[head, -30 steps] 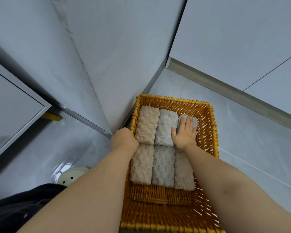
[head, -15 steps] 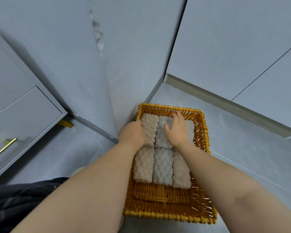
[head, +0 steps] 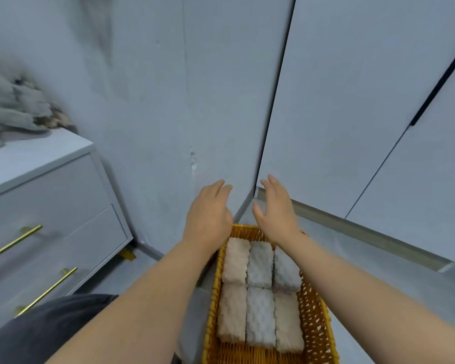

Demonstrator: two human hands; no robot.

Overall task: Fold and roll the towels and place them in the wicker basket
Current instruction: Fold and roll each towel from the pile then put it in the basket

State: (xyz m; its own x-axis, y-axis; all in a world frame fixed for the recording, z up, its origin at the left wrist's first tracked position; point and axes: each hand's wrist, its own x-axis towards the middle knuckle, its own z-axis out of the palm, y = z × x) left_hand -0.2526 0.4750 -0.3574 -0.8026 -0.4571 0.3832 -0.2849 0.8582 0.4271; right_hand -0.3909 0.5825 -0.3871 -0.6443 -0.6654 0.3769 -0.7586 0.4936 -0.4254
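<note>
Our left hand and right hand hover empty, fingers spread, above the basket of towels, near a dresser.

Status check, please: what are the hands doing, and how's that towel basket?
Both open, empty: left hand and right hand over the far end of the wicker basket. Six rolled towels inside, two rows of three. Nothing blocking it.

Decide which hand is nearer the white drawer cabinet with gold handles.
Left. The left hand hovers right of the white drawer cabinet; the right hand is farther right, above the orange wicker basket.
</note>
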